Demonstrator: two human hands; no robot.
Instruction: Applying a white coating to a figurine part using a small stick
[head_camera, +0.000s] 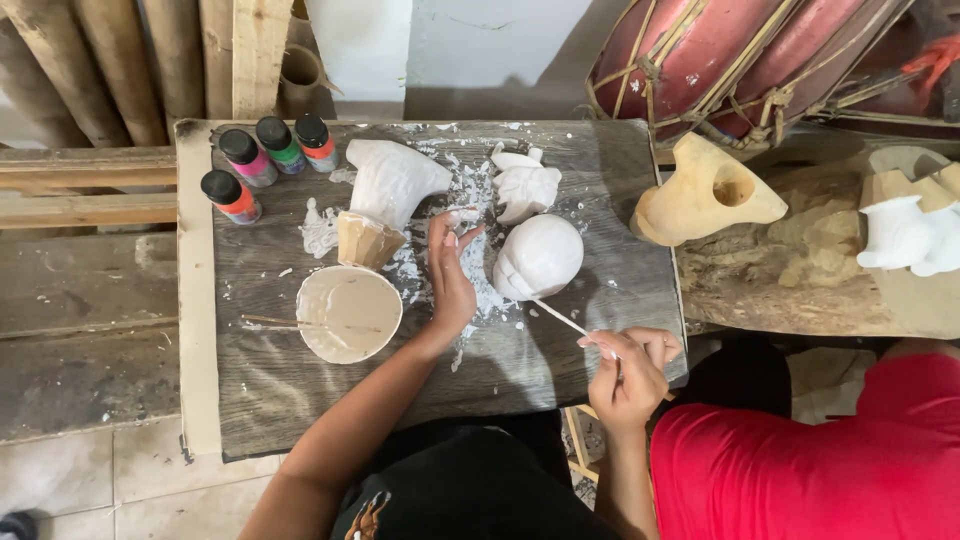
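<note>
the left hand (450, 275) lies on the dark wooden board (260, 390), fingers spread and loose, gripping nothing; its fingertips point toward twelve o'clock and rest among the white paint splatter (480, 200), close to the white-coated carving (392, 182) with the bare wooden base, though i cannot tell whether they touch it; the right hand (630, 372) sits at about four o'clock of the board, fingers pinched shut around a thin brush (560, 320) whose tip runs up toward ten o'clock and meets the lower edge of the round white figure (540, 256); that figure stands near the board's middle, just right of the left hand; a smaller white figure (527, 185) lies at twelve o'clock of it; a bowl of pale paint (350, 312) with a stick across it sits at eight o'clock of the left hand, and four small paint bottles (268, 160) stand at the board's ten o'clock corner; off the board at two o'clock rests an unpainted wooden mask (705, 195).

judging from this, the round figure is unheld, so a firm stroke could roll or nudge it; wet paint under the left palm may smear; the bowl lies near that forearm and could be knocked if the arm swings back.
</note>
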